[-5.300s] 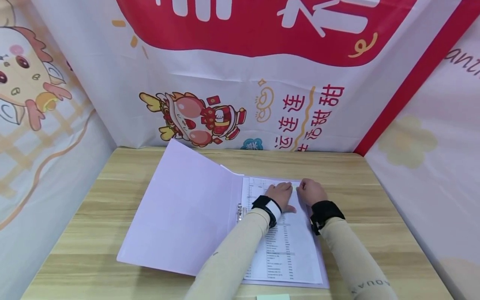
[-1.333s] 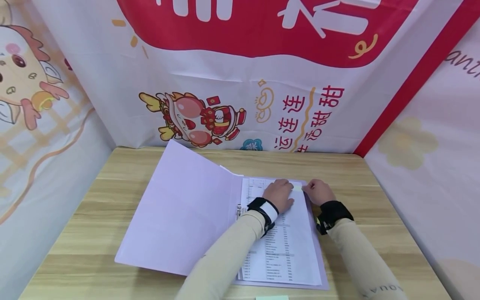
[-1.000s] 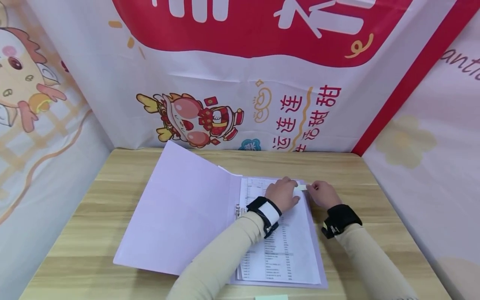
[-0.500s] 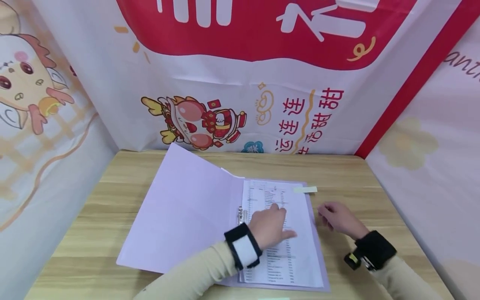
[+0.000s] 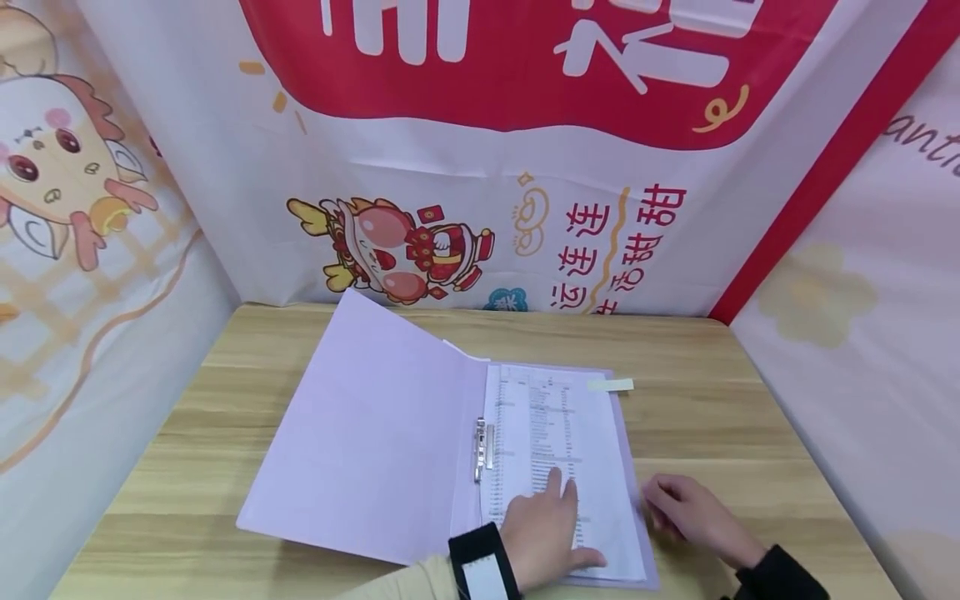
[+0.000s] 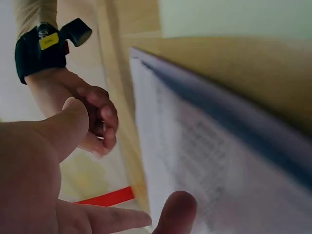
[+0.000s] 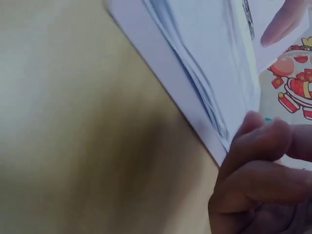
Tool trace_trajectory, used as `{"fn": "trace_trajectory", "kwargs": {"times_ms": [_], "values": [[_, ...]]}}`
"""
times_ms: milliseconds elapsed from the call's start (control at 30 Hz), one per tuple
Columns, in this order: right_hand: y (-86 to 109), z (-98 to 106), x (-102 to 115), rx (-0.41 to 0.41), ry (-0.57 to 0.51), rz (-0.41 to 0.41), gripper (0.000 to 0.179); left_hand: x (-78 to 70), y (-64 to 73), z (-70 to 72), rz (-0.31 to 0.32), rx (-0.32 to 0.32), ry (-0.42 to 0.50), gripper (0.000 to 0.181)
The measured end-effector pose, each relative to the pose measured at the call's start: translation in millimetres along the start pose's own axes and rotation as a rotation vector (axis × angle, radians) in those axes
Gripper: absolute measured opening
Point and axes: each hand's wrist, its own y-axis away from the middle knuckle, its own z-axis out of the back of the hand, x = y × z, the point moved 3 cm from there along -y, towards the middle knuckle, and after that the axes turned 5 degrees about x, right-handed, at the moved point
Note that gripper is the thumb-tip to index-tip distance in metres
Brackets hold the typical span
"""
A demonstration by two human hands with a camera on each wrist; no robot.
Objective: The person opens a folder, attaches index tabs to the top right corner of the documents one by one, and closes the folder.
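A lilac clip folder [image 5: 367, 433] lies spread on the table with its cover turned to the left. Printed sheets [image 5: 517, 417] rest on its right side, beside a metal clip [image 5: 480, 450]. A pale sticky strip [image 5: 611, 385] sits at the sheets' top right and juts past the folder's edge. Over the lower part of the page is the left hand [image 5: 542, 533], fingers extended and thumb spread, holding nothing. The right hand [image 5: 693, 512] is just right of the folder. Its fingers, loosely curled in the right wrist view [image 7: 263, 180], hold nothing.
A wooden table [image 5: 172, 433] carries the folder. Printed cloth [image 5: 450, 167] closes off the back and both sides. In the left wrist view, a pale green sheet or pad [image 6: 239, 17] lies off the folder's front edge.
The right hand pulled the pale strip outward at the page's top right and let go, leaving it jutting out. Both hands have since moved down toward the front of the table.
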Motion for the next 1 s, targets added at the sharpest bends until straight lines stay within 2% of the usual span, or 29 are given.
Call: {"fn": "trace_trajectory", "kwargs": {"times_ms": [167, 267, 400, 567, 767, 1000], "values": [[6.3, -17, -12, 0.05, -0.066, -0.044, 0.04, 4.3, -3.9, -19.6, 0.08, 0.009, 0.036, 0.106], [6.2, -24, -14, 0.027, -0.049, -0.073, 0.041, 6.3, -6.8, -26.9, 0.116, -0.003, 0.035, 0.11], [4.1, -29, -16, -0.018, 0.004, -0.124, 0.042, 7.0, -9.8, -34.3, 0.137, -0.014, -0.01, 0.116], [3.1, -31, -17, -0.044, 0.03, -0.182, 0.041, 6.1, -12.4, -40.7, 0.134, -0.003, -0.043, 0.118], [3.9, -30, -15, -0.052, 0.039, -0.173, 0.043, 6.9, -14.4, -41.3, 0.101, -0.012, -0.051, 0.113], [0.4, -31, -15, -0.04, 0.032, -0.199, 0.047, 13.5, -14.8, -40.7, 0.078, 0.055, 0.071, 0.099]]}}
